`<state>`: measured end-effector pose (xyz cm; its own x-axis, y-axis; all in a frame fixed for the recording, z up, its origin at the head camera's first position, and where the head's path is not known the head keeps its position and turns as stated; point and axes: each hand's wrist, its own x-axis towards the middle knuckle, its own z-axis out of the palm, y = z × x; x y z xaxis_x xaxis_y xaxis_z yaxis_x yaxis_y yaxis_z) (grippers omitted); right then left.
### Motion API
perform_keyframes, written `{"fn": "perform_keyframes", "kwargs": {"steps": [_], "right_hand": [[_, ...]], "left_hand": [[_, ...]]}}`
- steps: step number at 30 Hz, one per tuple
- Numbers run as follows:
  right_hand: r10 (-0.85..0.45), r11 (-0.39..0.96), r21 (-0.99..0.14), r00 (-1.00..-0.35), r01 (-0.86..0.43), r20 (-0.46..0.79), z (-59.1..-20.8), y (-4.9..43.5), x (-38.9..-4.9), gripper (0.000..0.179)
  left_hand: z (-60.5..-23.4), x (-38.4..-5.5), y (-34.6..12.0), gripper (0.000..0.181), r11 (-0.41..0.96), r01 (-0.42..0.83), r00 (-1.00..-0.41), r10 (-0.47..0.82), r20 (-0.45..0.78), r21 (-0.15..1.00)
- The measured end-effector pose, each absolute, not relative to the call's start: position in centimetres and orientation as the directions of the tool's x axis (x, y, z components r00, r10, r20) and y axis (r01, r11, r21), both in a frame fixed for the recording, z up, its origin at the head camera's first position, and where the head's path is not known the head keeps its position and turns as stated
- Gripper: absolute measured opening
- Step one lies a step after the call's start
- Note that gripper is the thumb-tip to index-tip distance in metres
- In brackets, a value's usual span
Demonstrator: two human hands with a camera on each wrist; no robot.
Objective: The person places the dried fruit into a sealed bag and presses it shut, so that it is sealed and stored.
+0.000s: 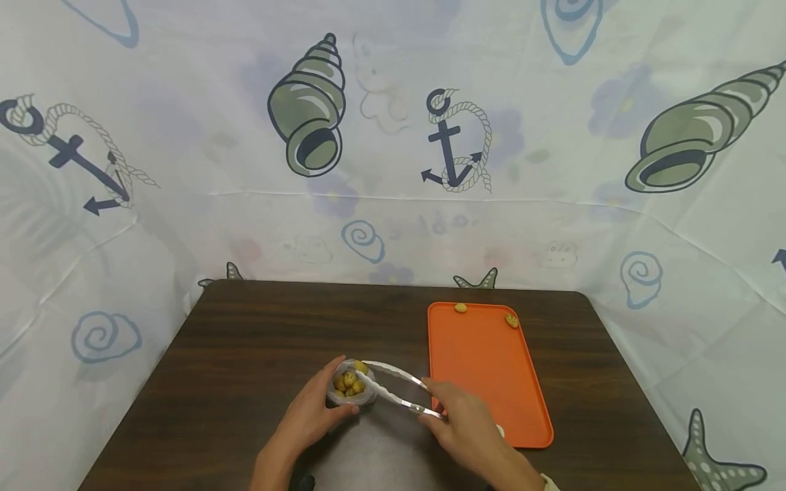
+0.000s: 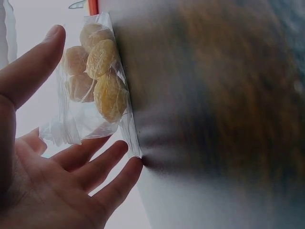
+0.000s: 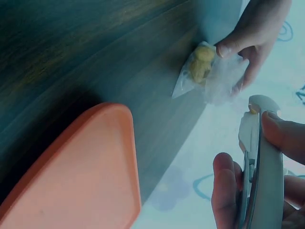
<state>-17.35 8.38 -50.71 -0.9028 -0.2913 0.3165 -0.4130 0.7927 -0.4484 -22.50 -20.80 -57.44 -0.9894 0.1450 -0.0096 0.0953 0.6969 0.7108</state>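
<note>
In the head view my left hand (image 1: 307, 412) curves around a small clear plastic bag (image 2: 71, 131) standing on the table, thumb on one side and fingers on the other. Several wrinkled yellow-brown nuts, like peeled chestnuts (image 2: 110, 98), sit inside it. My right hand (image 1: 463, 423) grips a pair of tongs (image 1: 393, 394) with white tips and metal arms. Those tips are over the bag's mouth, with one nut (image 1: 361, 367) between them. The right wrist view shows thumb and fingers on opposite arms of the tongs (image 3: 269, 176).
An orange tray (image 1: 491, 368) lies on the dark wooden table (image 1: 276, 327), to the right of the bag and partly under the right hand. Two more nuts rest near its far edge, one at the left (image 1: 460, 308) and another at the right corner (image 1: 512, 320). Patterned white cloth (image 1: 393, 136) surrounds the table.
</note>
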Motion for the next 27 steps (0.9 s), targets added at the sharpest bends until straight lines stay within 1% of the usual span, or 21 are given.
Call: {"fn": "perform_keyframes", "kwargs": {"steps": [4,9,16,23,27], "right_hand": [[-0.316,0.793,-0.436,-0.900,-0.425,0.301,-50.8,8.0,-17.5,0.051],[-0.328,0.783,-0.452,-0.901,-0.427,0.283,-51.0,8.1,-17.7,0.058],[-0.254,0.795,-0.494,-0.933,-0.352,0.256,-51.2,9.0,-18.1,0.062],[-0.203,0.802,-0.515,-0.948,-0.304,0.244,-51.3,10.0,-18.6,0.055],[-0.160,0.815,-0.518,-0.960,-0.259,0.228,-51.7,10.6,-19.0,0.054]], "left_hand": [[-57.4,-22.5,-20.8,0.096,0.696,0.102,-0.989,0.145,0.000,0.711],[-57.3,-22.5,-20.8,0.096,0.694,0.116,-0.989,0.149,0.016,0.711],[-57.3,-22.6,-20.9,0.095,0.689,0.122,-0.988,0.155,0.019,0.714],[-57.4,-22.6,-21.0,0.096,0.687,0.100,-0.989,0.148,-0.003,0.720],[-57.4,-22.6,-21.0,0.096,0.684,0.101,-0.988,0.151,-0.004,0.722]]}}
